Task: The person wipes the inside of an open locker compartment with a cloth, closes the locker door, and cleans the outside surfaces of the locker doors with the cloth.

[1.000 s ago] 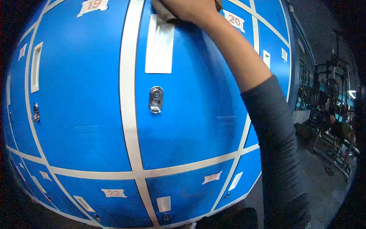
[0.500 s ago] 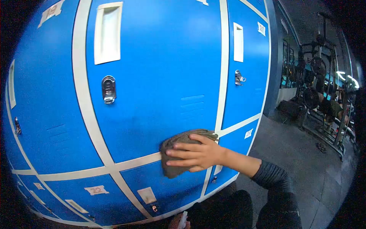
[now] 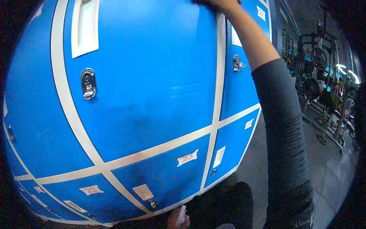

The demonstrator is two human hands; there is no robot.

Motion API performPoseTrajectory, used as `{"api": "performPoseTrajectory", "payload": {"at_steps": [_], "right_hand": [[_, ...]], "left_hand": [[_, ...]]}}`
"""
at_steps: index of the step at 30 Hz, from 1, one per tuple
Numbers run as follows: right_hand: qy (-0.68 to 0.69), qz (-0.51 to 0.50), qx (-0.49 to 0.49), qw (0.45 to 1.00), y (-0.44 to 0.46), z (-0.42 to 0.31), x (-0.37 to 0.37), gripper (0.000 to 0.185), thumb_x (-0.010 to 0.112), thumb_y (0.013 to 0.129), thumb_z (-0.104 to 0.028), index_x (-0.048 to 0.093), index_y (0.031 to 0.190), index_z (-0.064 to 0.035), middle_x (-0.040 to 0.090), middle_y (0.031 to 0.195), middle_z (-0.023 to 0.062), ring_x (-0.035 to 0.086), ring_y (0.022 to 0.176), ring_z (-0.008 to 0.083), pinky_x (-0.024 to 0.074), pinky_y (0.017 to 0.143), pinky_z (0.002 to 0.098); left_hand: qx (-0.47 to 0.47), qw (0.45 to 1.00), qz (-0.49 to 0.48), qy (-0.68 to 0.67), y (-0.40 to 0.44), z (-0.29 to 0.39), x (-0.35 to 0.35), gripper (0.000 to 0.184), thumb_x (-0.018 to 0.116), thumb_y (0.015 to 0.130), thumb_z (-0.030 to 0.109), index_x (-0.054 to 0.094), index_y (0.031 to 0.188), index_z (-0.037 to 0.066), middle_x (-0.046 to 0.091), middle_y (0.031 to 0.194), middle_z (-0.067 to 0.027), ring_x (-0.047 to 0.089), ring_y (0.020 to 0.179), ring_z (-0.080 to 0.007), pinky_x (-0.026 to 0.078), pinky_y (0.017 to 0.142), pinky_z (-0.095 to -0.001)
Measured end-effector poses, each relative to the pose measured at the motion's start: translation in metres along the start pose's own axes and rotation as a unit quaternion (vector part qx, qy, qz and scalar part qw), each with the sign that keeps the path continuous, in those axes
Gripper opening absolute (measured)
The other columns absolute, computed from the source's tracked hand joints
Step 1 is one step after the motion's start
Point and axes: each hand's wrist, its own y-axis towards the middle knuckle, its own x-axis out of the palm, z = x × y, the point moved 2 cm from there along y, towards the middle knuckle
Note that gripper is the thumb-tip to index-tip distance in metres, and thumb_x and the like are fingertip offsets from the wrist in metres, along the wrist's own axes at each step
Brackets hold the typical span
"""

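Observation:
My right hand [image 3: 223,4] is at the top edge of the view, mostly cut off, against the upper part of a blue locker door [image 3: 152,76]. A dark edge of the grey-brown cloth [image 3: 199,2] shows beside its fingers; the rest is out of view. Low at the bottom, my left hand [image 3: 174,218] is closed around a narrow white plastic nozzle-like piece [image 3: 182,214]. Whatever lies below that piece is hidden. The big door carries a white recessed handle [image 3: 85,28] and a metal lock [image 3: 88,84].
Pale frame strips [image 3: 160,149] divide the lockers. Lower doors bear paper labels, such as a label 23 [image 3: 187,157] and a label 22 [image 3: 91,190]. Small locks [image 3: 152,204] stick out. Gym equipment [image 3: 318,76] stands on the dark floor [image 3: 328,168] at right.
My right hand has moved up with the cloth from the door's lower edge to its top, uncovering label 23. My left hand stays low with the white piece. The view has shifted slightly.

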Motion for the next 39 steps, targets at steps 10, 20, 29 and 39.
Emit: {"api": "performPoseTrajectory", "payload": {"at_steps": [10,20,29,39], "right_hand": [[0.039,-0.11,-0.072,0.991,-0.176,-0.083,-0.046,0.064,0.047,0.082,-0.055,0.046,0.139,-0.0254,0.031,0.151,0.0123,0.031,0.138,0.0332,0.02,0.109,0.0549],[0.079,-0.311,-0.367,0.873,-0.272,-0.117,-0.084,0.058,0.044,0.081,-0.051,0.048,0.137,-0.0362,0.038,0.149,-0.0002,0.034,0.138,0.0241,0.0144,0.113,0.0518],[0.01,-0.054,-0.108,0.993,-0.016,-0.037,0.007,0.059,0.05,0.087,-0.045,0.047,0.137,-0.0147,0.038,0.145,0.0184,0.034,0.134,0.0385,0.0232,0.111,0.0499],[-0.001,-0.036,-0.053,0.998,-0.011,-0.09,0.007,0.061,0.045,0.093,-0.043,0.039,0.14,-0.0049,0.033,0.144,0.0261,0.031,0.134,0.0429,0.021,0.11,0.0532]], "left_hand": [[0.116,0.986,0.001,0.121,0.006,0.019,-0.013,0.04,0.052,0.095,0.025,0.052,0.13,0.005,0.057,0.111,-0.0138,0.058,0.076,-0.0183,0.049,0.066,-0.0333],[0.023,0.998,-0.001,0.06,-0.012,-0.013,0.007,0.038,0.052,0.095,0.026,0.055,0.127,0.006,0.06,0.106,-0.013,0.058,0.074,-0.0201,0.05,0.067,-0.0347],[-0.02,1.0,0.008,-0.001,0.001,-0.012,0.006,0.04,0.053,0.093,0.021,0.053,0.129,0.006,0.061,0.106,-0.0123,0.061,0.081,-0.022,0.05,0.069,-0.0357],[0.149,0.974,-0.002,0.171,-0.002,0.017,-0.008,0.051,0.055,0.089,0.018,0.043,0.136,0.001,0.052,0.126,-0.0226,0.052,0.112,-0.0396,0.042,0.094,-0.0475]]}}
